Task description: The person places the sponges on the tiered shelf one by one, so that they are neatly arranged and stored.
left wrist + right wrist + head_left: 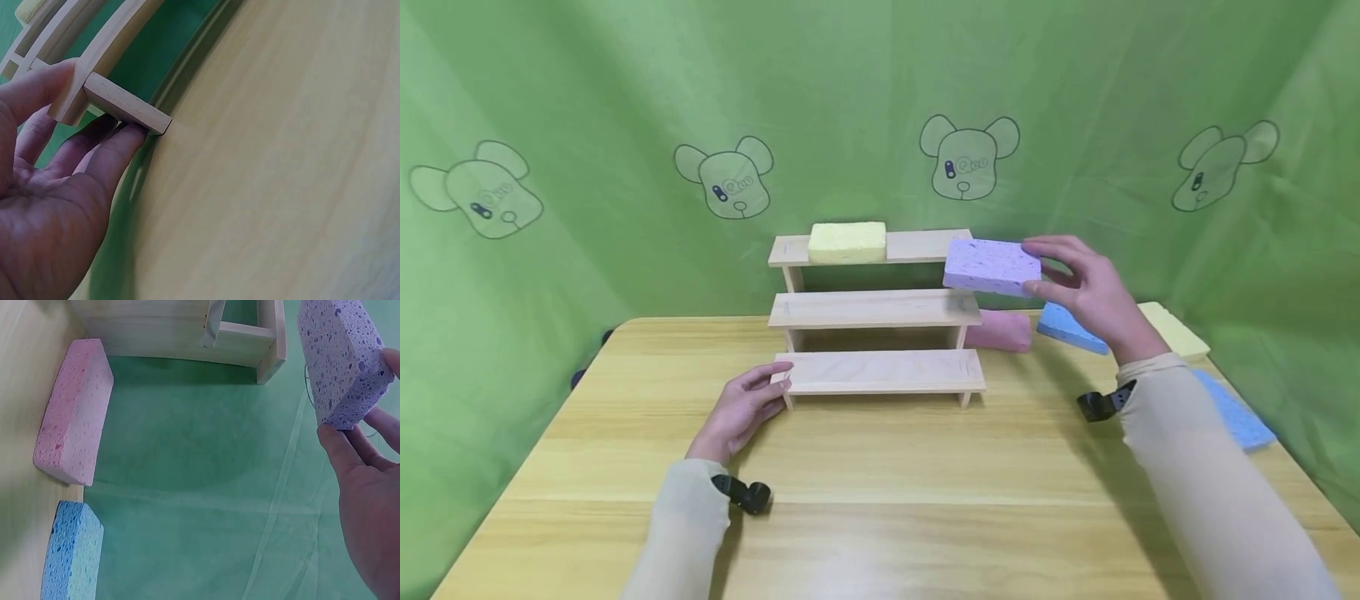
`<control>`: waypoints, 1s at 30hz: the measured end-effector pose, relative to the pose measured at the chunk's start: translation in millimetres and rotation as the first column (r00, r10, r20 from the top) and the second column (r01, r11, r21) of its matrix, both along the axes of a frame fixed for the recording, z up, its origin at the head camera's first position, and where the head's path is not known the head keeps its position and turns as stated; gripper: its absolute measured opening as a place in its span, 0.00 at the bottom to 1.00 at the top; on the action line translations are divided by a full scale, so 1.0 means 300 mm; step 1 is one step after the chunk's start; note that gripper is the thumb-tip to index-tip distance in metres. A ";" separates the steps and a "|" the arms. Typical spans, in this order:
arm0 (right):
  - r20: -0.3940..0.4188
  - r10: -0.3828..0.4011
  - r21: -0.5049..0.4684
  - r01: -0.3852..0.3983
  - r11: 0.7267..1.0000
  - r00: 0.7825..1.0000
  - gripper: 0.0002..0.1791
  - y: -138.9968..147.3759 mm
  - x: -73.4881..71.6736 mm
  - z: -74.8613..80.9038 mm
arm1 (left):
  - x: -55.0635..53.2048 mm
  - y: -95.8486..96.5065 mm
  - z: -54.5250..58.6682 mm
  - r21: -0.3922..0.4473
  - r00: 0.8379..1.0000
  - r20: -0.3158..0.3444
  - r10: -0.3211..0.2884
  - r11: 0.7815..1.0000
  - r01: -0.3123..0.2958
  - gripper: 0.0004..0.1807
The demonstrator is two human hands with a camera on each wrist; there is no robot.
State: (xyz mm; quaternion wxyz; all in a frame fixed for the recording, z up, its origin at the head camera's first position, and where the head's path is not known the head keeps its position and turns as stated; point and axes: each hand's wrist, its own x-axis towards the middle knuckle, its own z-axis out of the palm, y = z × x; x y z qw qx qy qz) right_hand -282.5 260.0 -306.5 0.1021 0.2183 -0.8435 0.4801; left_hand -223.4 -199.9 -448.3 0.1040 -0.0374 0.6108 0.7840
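Note:
A three-tier wooden rack stands toward the back of the table. My left hand grips the left end of its lowest shelf, thumb on top and fingers against the leg. In my right hand is a purple speckled sponge, pinched at its right end and held up near the right end of the top shelf. On the top shelf, left of its middle, lies a pale yellow sponge. The right wrist view shows the purple sponge between thumb and fingers, off the table.
A pink sponge lies behind the rack's right side. Further right on the table are a blue sponge, a yellow one and another blue one, partly behind my right forearm. A green curtain hangs behind the table.

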 end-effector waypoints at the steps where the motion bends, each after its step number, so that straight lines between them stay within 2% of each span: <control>1: 0.001 -0.001 -0.001 0.001 1.000 1.000 0.29 -0.004 -0.002 0.001 | 0.000 0.001 0.000 0.002 1.000 0.000 -0.002 1.000 0.002 0.25; 13: -0.001 0.006 0.007 -0.006 1.000 1.000 0.28 -0.051 -0.033 0.004 | 0.002 0.004 -0.002 0.006 1.000 -0.007 -0.002 1.000 0.002 0.25; 21: 0.010 0.049 -0.023 -0.049 0.999 0.999 0.28 -0.075 -0.055 0.015 | 0.000 0.002 -0.005 0.006 1.000 -0.004 0.001 1.000 -0.001 0.25; 30: 0.048 0.056 -0.070 -0.052 0.996 0.997 0.29 -0.106 -0.079 0.031 | 0.000 0.004 -0.001 0.011 1.000 -0.002 0.011 1.000 -0.011 0.25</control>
